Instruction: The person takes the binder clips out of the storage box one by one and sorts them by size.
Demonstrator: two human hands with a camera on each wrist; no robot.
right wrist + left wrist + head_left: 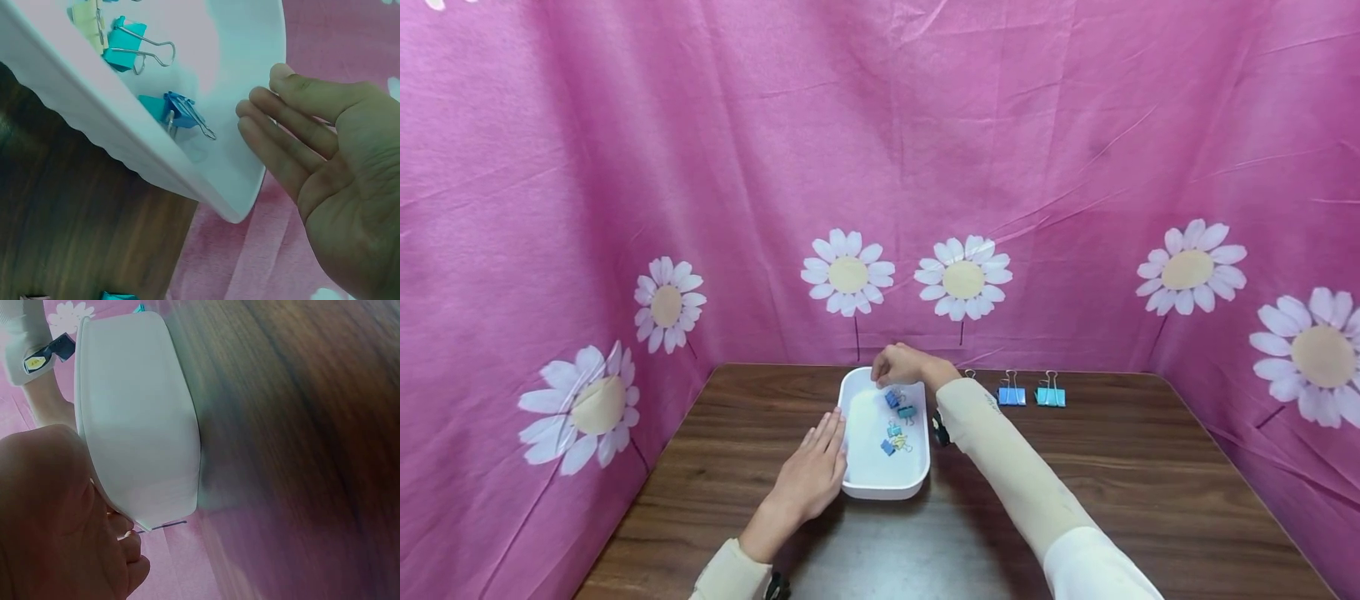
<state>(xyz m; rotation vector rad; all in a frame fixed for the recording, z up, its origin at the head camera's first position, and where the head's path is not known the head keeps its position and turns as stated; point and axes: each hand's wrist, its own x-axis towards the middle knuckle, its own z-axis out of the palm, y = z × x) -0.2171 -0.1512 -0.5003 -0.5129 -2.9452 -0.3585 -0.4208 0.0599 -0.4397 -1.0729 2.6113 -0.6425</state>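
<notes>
A white plastic tray [883,492] stands on the table with several small binder clips in it. My left hand [808,479] lies with straight fingers along the tray's left wall. Over the far end of the tray is my right hand [906,367], its fingers loosely bent and bare of any clip in the right wrist view. Closest to those fingers are a blue binder clip [181,109] and a teal one partly behind the tray rim. Farther along the tray lie a turquoise binder clip [125,47] and a yellow binder clip [89,24].
On the wooden table [1120,475], right of the tray, a blue binder clip [1012,397] and a turquoise binder clip [1050,397] stand near the back edge. My right forearm mostly hides another there. Pink flowered cloth [760,208] hangs behind and at both sides.
</notes>
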